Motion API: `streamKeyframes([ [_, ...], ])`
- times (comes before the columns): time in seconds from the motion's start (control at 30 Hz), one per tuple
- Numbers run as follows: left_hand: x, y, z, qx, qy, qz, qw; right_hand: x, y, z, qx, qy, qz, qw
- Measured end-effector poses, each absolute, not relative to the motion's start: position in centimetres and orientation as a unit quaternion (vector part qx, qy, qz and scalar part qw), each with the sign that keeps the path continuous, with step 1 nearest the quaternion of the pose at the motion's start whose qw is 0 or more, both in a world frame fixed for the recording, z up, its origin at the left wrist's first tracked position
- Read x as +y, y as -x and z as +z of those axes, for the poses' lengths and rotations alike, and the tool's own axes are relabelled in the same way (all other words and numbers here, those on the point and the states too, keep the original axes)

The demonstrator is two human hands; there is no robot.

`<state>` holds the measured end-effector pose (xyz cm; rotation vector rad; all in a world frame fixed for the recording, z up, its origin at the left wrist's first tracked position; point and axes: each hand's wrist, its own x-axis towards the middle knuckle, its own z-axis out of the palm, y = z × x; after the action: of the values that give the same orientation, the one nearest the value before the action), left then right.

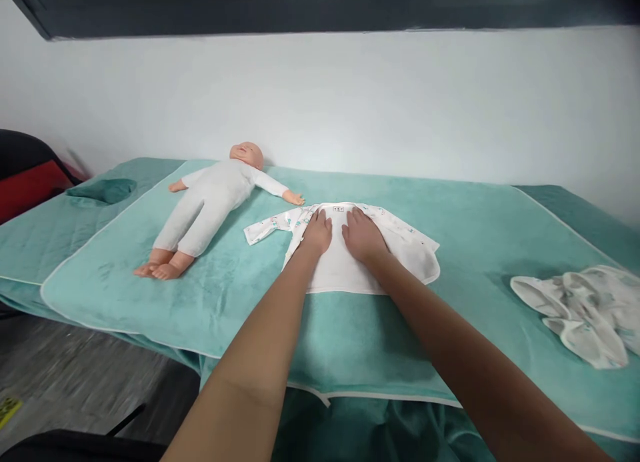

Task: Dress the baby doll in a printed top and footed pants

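A small white baby shirt [345, 269] with a coloured print on its sleeves lies spread on the green cover, opened out so that its plain inside and neck label show. My left hand [318, 233] rests on the shirt's left front near the collar, fingers stretched forward and lying flat. On the other side of the label, my right hand [364, 237] lies on the cloth in the same way, its thumb turned inward. To the left is a baby doll [215, 199] in a white body suit, on its back, one hand close to the shirt's left sleeve.
A crumpled heap of printed white baby clothes [585, 309] lies at the right. The green padded cover [475, 355] has a pale edging and hangs over the front. A white wall [380, 102] stands behind. A black and red chair [30, 175] is at the far left.
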<state>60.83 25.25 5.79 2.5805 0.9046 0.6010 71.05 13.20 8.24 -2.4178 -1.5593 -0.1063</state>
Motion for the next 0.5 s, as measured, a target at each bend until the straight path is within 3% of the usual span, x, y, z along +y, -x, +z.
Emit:
streamKeyframes([
  [0.5, 21.2, -57.5, 8.3, 0.299, -0.911, 0.257, 0.121, 11.8, -69.3, 7.9, -0.545, 0.832, -0.049, 0.090],
])
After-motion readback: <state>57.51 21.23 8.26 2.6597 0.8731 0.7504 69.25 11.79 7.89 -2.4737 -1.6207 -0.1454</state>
